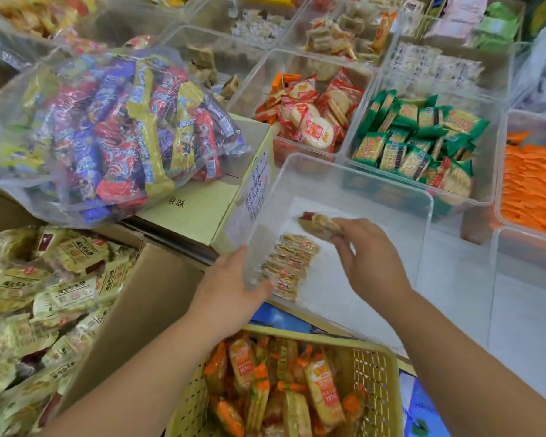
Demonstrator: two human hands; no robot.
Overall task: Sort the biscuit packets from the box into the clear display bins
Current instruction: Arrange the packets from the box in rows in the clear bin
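nearest, a yellow perforated basket is sitting at the bottom edge, carrying orange-trimmed packets. to its left, an open cardboard box is holding a loose heap of pale yellow biscuit packets.

just beyond the basket, the left hand is gripping the near left corner of a clear bin, with the thumb lying along the near wall. inside the bin, a row of packets is standing on edge against the left side. the right hand is reaching in over the bin and pinching one biscuit packet between fingertips and thumb, just beyond the row and apart from it.

behind the box, a clear bag stuffed with blue, red and yellow packets is resting on a closed carton. further back, more bins are showing red packets, green packets and, at the right edge, orange packets. the farthest bins are too blurred to read.
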